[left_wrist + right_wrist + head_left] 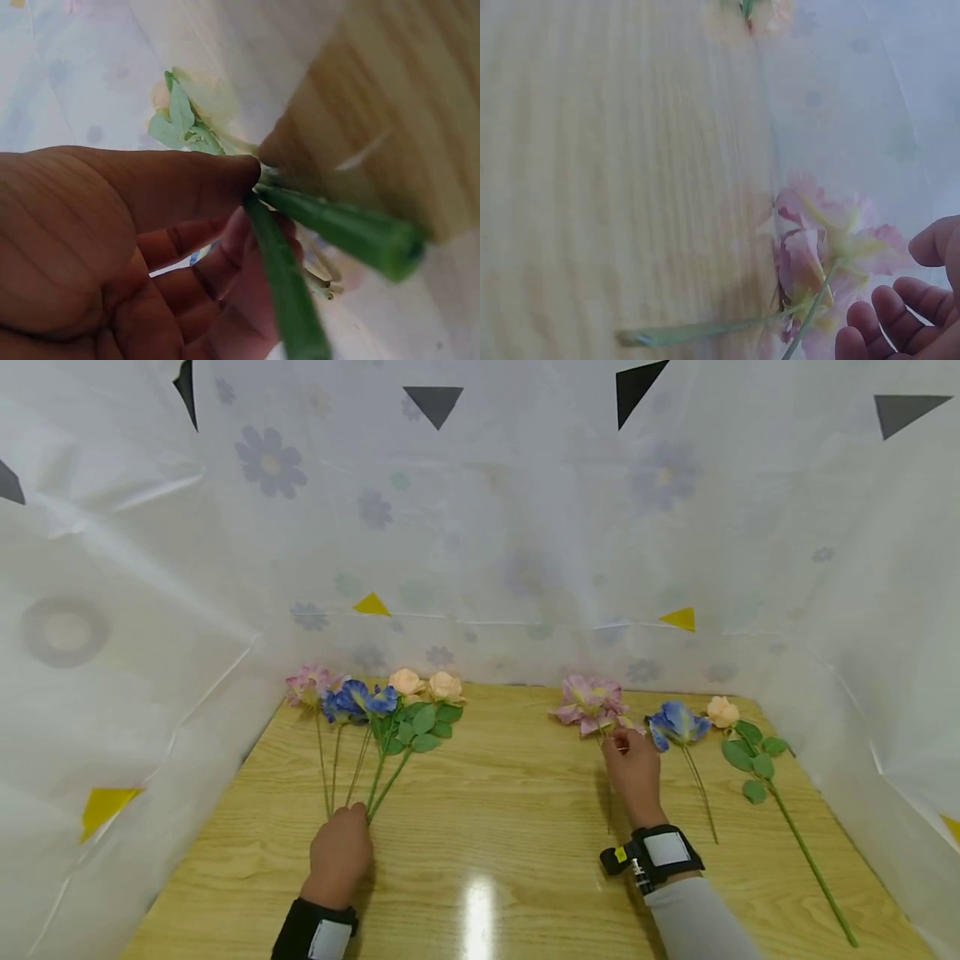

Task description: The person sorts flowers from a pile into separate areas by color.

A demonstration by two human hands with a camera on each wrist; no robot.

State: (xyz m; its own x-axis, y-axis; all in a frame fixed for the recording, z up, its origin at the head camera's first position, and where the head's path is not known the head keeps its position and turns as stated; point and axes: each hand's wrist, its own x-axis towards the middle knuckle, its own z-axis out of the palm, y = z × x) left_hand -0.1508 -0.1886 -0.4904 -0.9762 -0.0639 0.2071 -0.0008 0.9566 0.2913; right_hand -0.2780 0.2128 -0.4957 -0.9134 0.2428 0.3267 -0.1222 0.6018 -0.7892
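Note:
My left hand (341, 852) grips a bunch of artificial flower stems; in the left wrist view, thumb and fingers pinch two thick green stems (341, 225) with thinner ones beside them. The bunch has pink flowers (311, 685), blue flowers (356, 700), and peach roses (445, 686) with green leaves (423, 718). On the right, my right hand (632, 772) is close by the pink flowers (588, 702). Its thumb and fingers (930, 244) stand apart beside the blooms in the right wrist view, with nothing between them. Two stems (705, 330) show under those blooms.
Right of my right hand, a blue flower (677, 724) and a peach rose (722, 712) with a long leafy stem lie on the wooden table (487, 810). A white patterned sheet (510, 527) encloses the table's back and sides.

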